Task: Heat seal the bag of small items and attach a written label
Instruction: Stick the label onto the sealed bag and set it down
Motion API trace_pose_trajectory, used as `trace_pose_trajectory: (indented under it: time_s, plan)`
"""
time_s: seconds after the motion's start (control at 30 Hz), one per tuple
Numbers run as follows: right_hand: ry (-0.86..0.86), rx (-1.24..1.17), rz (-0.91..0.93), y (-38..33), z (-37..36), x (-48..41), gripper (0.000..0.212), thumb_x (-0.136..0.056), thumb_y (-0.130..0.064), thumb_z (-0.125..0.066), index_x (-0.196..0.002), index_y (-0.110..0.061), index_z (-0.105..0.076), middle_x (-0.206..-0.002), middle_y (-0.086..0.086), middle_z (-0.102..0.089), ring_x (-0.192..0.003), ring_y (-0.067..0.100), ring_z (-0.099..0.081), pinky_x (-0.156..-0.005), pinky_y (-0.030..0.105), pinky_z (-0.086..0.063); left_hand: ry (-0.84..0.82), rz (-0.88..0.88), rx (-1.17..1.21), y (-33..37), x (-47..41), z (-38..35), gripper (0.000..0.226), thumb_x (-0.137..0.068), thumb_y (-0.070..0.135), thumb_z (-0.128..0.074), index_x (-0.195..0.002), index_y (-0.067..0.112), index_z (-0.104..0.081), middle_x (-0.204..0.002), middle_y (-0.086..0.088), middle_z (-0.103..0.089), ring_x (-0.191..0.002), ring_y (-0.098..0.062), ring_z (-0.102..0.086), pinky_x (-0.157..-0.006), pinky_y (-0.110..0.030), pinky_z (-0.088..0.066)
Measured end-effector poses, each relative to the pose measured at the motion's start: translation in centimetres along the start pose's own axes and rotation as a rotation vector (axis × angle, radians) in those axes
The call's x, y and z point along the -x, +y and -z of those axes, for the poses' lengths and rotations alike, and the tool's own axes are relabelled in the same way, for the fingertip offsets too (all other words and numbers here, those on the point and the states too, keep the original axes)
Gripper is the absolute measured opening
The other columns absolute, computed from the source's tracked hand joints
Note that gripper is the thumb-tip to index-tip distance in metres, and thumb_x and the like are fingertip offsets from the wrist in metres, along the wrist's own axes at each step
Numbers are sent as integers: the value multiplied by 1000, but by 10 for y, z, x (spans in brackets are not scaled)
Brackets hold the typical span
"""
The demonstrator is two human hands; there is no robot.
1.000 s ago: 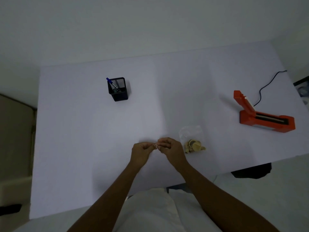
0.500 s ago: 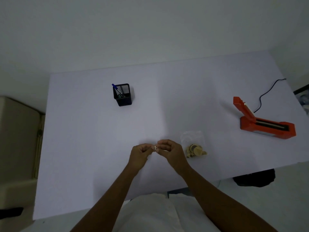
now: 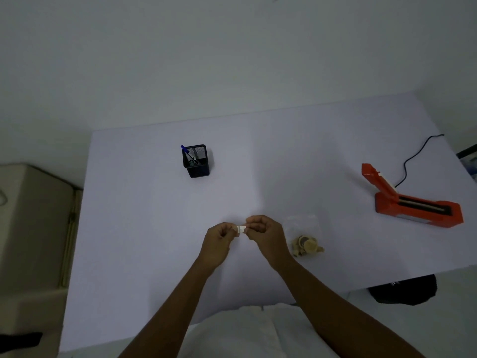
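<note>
A small white label is pinched between my left hand and my right hand, just above the white table near its front middle. Both hands have their fingers curled on it. Right of my right hand lies a clear plastic bag with several small tan items bunched at its near end. The orange heat sealer sits at the far right with its lid raised, and its black cord runs back off the table.
A black mesh pen holder with a blue pen stands at the back centre-left. A beige cabinet is left of the table. A dark object lies on the floor under the right front corner.
My hands stay together on the label and have shifted little on the table. The view has tilted, so everything sits lower in the frame.
</note>
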State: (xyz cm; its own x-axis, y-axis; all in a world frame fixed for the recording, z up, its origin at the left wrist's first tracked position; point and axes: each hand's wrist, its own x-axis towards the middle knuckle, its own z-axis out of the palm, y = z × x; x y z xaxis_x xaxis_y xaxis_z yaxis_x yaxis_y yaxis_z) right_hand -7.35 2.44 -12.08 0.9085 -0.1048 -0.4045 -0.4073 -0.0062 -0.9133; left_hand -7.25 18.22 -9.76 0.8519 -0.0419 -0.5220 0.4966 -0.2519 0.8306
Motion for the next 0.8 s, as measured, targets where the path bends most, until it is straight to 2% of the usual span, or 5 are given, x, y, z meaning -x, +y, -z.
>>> trace_pose_trajectory:
  time_s: [0.17,0.27,0.47,0.6,0.8]
  plan:
    - [99,-79,-153,4,2,-17,20,-79,11,-70,-87,-7,-71,-77,8,-72,-65,10,-67,-62,22,-56,94,37,18,3,-11,15,20,-97,12,-49,-87,14,-67,-94,-24,-67,-71,-20,-52,-61,-32,-44]
    - [139,-57,-243,17,3,-29,21,-79,11,-70,-82,-9,-70,-75,9,-70,-63,16,-64,-60,24,-53,111,62,31,5,-18,25,19,-97,12,-49,-90,10,-67,-95,-22,-66,-73,-18,-53,-59,-29,-44]
    - [101,41,-370,41,-11,-51,25,-75,15,-68,-78,-9,-71,-74,11,-69,-59,19,-61,-56,26,-53,144,92,35,5,-30,41,19,-97,14,-50,-90,11,-67,-89,-14,-67,-73,-16,-55,-60,-28,-45]
    - [72,216,-327,53,-20,-58,23,-76,7,-71,-75,-15,-71,-67,5,-66,-55,17,-57,-56,27,-49,179,93,-4,-1,-35,45,18,-94,11,-52,-86,9,-68,-85,-11,-68,-69,-14,-54,-63,-29,-44]
    - [110,375,-208,54,-27,-62,8,-81,-4,-73,-88,-6,-75,-81,2,-70,-77,16,-64,-72,21,-46,196,74,-71,-8,-38,41,18,-93,10,-54,-82,4,-68,-75,-2,-65,-64,-12,-53,-59,-22,-42]
